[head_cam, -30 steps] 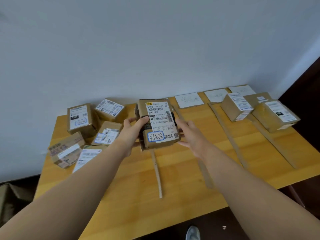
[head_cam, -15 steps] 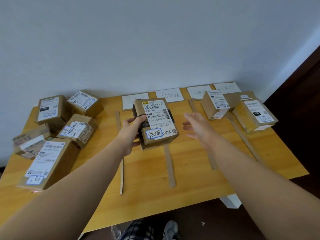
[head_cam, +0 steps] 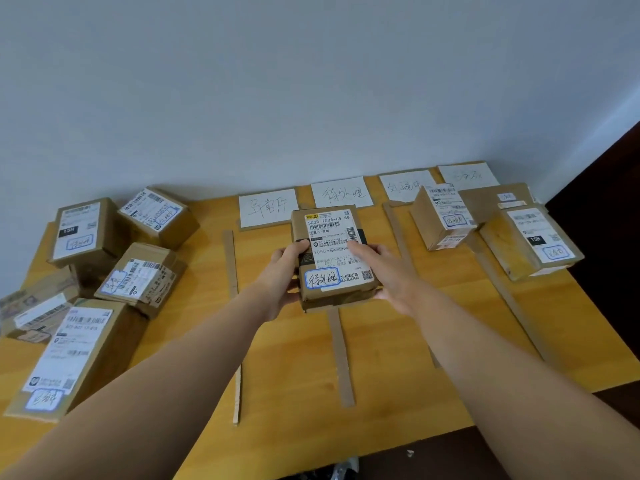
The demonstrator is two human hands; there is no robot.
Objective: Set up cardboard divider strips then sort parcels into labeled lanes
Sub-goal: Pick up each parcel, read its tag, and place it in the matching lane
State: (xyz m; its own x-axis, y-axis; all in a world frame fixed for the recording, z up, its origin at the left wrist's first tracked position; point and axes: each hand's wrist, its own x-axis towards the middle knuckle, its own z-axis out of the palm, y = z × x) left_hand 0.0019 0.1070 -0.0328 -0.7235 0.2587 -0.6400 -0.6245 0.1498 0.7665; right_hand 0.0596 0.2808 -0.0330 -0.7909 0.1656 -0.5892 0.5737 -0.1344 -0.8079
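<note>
I hold a small brown parcel point(head_cam: 332, 251) with a white shipping label and a blue-edged handwritten sticker above the middle of the wooden table point(head_cam: 398, 382). My left hand point(head_cam: 282, 271) grips its left side. My right hand point(head_cam: 384, 275) rests on its right side, fingers on the label. Under the parcel lies a cardboard divider strip point(head_cam: 341, 358). Another strip point(head_cam: 233, 299) lies to the left, and others point(head_cam: 398, 233) point(head_cam: 502, 289) to the right. Handwritten lane labels point(head_cam: 268, 206) point(head_cam: 342, 192) point(head_cam: 405, 185) point(head_cam: 467, 175) line the back edge.
Several unsorted parcels point(head_cam: 138, 278) are piled at the table's left end. Two parcels point(head_cam: 443, 216) point(head_cam: 533, 244) sit in the right lanes, with a flat one point(head_cam: 491, 199) behind. A grey wall rises behind. The table's front edge is close to me, dark floor beyond.
My right hand, apart from the parcel half a second ago, now rests on its right side. The camera view has shifted, and the parcel sits over the middle strip.
</note>
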